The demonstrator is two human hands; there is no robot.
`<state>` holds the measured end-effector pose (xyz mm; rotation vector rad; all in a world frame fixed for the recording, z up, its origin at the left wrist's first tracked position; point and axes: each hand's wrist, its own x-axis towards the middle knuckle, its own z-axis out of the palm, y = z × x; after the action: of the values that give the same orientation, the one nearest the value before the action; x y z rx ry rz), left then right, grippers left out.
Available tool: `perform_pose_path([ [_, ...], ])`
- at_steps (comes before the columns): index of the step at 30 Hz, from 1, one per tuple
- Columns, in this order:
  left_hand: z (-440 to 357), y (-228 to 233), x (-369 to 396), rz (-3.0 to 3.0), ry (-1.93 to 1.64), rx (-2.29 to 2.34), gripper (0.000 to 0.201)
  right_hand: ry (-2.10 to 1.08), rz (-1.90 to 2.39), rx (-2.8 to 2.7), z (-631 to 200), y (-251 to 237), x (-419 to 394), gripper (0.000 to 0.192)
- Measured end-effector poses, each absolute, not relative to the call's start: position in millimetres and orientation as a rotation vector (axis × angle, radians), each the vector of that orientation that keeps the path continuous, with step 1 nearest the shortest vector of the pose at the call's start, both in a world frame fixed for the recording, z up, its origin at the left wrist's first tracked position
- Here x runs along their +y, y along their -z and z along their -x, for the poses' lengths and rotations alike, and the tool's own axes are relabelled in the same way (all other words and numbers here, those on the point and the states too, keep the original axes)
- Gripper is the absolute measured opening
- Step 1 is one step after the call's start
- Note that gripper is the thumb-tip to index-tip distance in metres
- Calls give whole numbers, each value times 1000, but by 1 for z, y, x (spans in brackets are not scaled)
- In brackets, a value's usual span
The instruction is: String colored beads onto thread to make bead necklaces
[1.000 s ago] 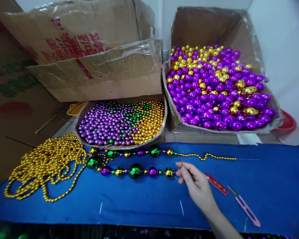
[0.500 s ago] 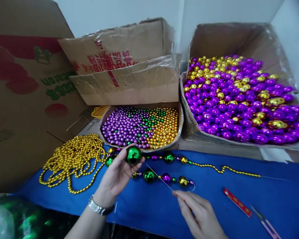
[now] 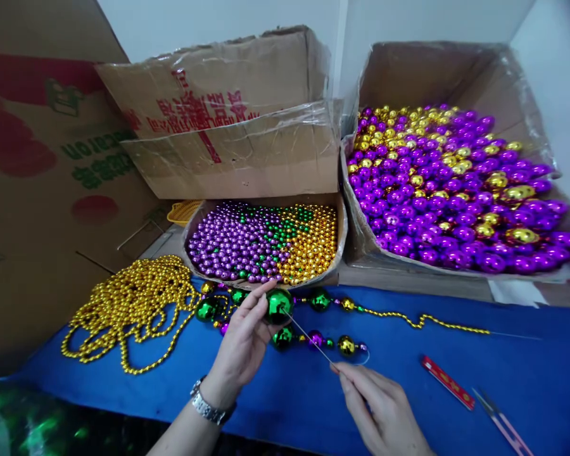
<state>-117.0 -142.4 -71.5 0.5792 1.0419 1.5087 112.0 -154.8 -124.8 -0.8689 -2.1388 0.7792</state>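
Observation:
My left hand (image 3: 244,339), with a metal watch at the wrist, is closed on a large shiny green bead (image 3: 279,306). Between the thumb and fingers of my right hand (image 3: 377,402) is a long thin needle (image 3: 313,341). Its far tip meets the face of the green bead; whether it has entered the hole I cannot tell. Behind and below the hands lies a strand of green, purple and gold beads (image 3: 315,339) on the blue cloth (image 3: 285,405). A gold bead chain (image 3: 408,318) runs from it to the right.
Gold bead chains (image 3: 137,297) are heaped at left. A small carton (image 3: 342,244) holds purple, green and gold beads; a larger carton (image 3: 356,218) at right holds purple and gold ones. A red packet (image 3: 449,382) and thread snips (image 3: 501,421) lie at front right.
My left hand has moved right with the green bead, which now meets the needle's tip. My right hand has hardly moved. The view has shifted slightly.

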Motion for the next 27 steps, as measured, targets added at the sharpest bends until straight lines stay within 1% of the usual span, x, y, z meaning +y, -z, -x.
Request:
perform_pose_path([
  [7, 116, 73, -144, -766, -1521, 1211, 41, -675, 863, -2201, -121, 126, -153, 29],
  [11, 115, 68, -144, -775, -1545, 1244, 42, -609, 859, -2208, -123, 124, -153, 28],
  [15, 114, 67, -143, -732, -1544, 1228, 43, -610, 872, -2214, -124, 124, -152, 27],
  [23, 115, 66, -142, -737, -1546, 1244, 43, -725, 912, -2243, -129, 124, -152, 30],
  [27, 112, 67, -144, -839, -1552, 1279, 42, -651, 900, -2265, -128, 128, -151, 30],
])
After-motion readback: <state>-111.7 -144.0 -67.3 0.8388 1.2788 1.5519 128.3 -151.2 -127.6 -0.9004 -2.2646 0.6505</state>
